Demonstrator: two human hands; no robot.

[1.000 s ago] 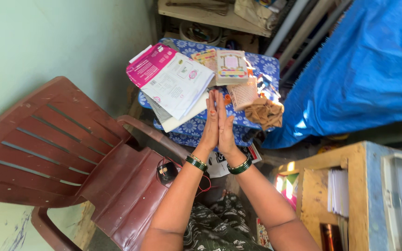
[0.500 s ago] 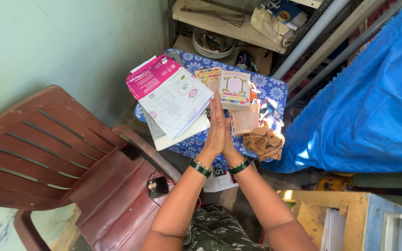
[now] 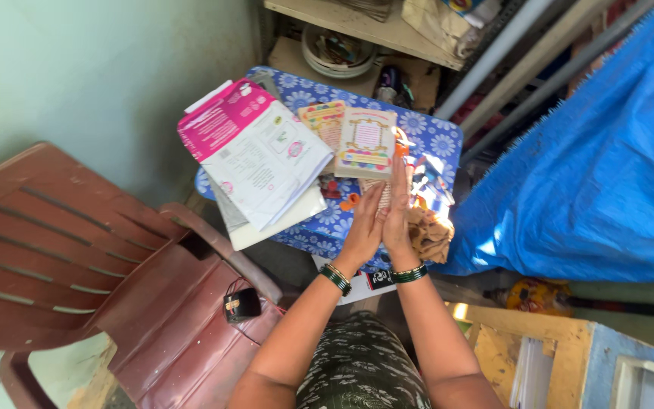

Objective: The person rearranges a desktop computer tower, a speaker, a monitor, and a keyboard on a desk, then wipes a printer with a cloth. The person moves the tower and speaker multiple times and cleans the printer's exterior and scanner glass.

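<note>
A maroon plastic chair (image 3: 77,257) stands well left of the hands. Up-left of the left hand (image 3: 363,231) a pink-and-white packet (image 3: 255,151) lies on the blue floral counter (image 3: 433,136). Left hand, flat and released, presses palm against the right hand (image 3: 398,216), also flat, holding nothing, with brown cloth (image 3: 431,233) just right

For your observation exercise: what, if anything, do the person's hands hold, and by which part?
Nothing is held: the left hand and right hand are pressed palm to palm above the blue flowered cloth-covered table.

Pink-white flat package (image 3: 247,148) on blue table (image 3: 433,140)
</note>
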